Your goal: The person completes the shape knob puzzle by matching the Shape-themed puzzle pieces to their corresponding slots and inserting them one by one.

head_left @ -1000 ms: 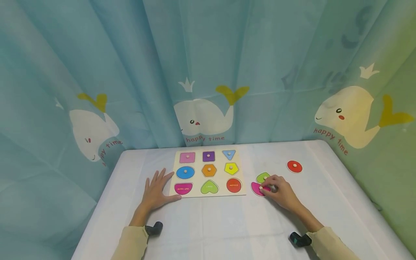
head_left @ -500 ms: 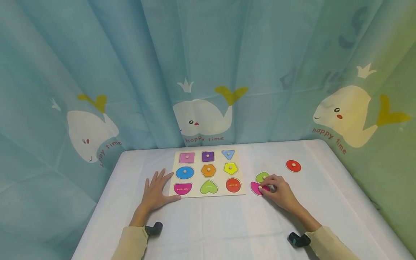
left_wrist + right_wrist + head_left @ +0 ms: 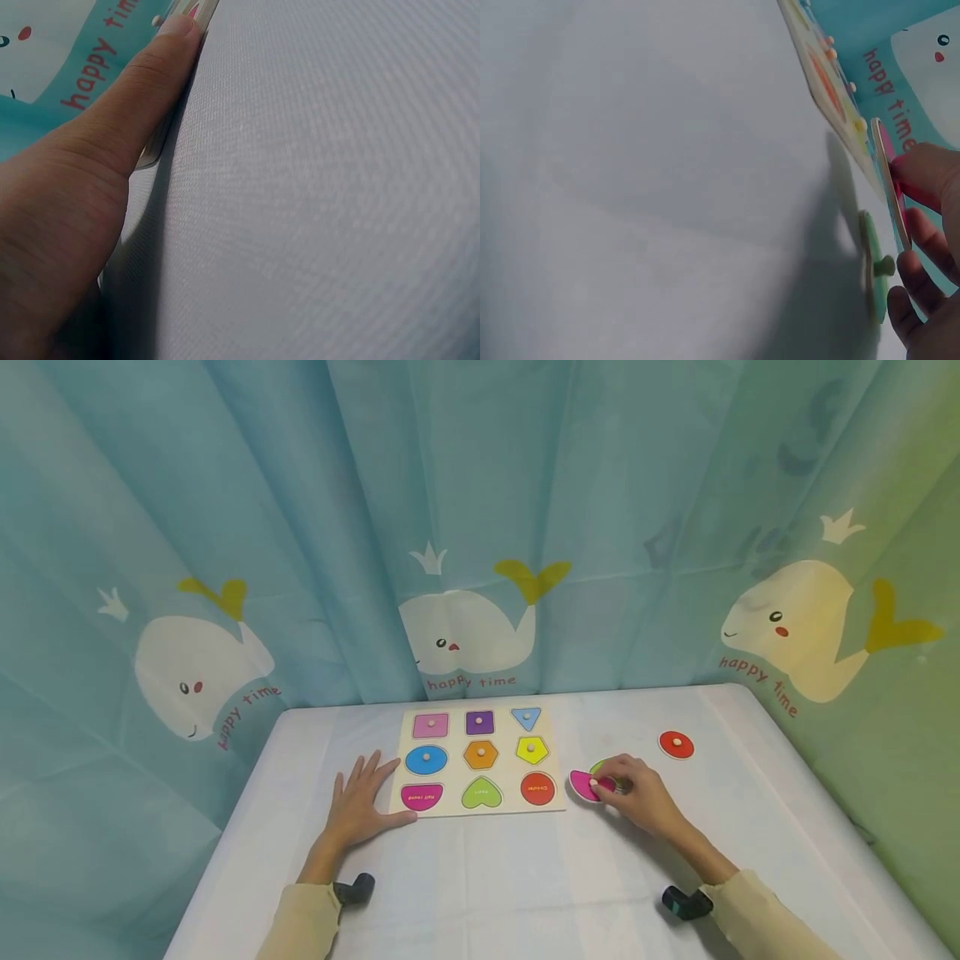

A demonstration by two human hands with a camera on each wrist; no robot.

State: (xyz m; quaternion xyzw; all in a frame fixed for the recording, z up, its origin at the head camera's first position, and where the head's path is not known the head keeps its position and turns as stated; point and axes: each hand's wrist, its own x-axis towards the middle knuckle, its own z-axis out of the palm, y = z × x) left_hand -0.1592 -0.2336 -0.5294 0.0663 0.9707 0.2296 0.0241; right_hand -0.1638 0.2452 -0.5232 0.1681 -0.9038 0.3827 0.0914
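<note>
My right hand (image 3: 643, 795) pinches the knob of a magenta half-round puzzle piece (image 3: 581, 784). In the right wrist view, that piece (image 3: 883, 154) is raised off the cloth and tilted. Below it lies a green knobbed puzzle piece (image 3: 874, 274), partly hidden by the hand in the head view. My left hand (image 3: 358, 803) lies with fingers spread at the left edge of the puzzle board (image 3: 455, 772), its thumb (image 3: 142, 82) at the near corner. The board's near row shows the printed half-round recess (image 3: 422, 797), heart recess (image 3: 482, 793) and circular recess (image 3: 537, 789), without knobs.
A red round knobbed piece (image 3: 677, 745) lies on the white-covered table (image 3: 510, 885), far right. Several knobbed pieces, among them a blue oval (image 3: 426, 760) and a yellow pentagon (image 3: 532, 750), sit in the board's back two rows. A whale-print curtain (image 3: 337, 527) hangs behind.
The right hand has lifted the half-round piece and shifted it slightly left and away, over more of the green piece. The left hand stays at the board's edge.
</note>
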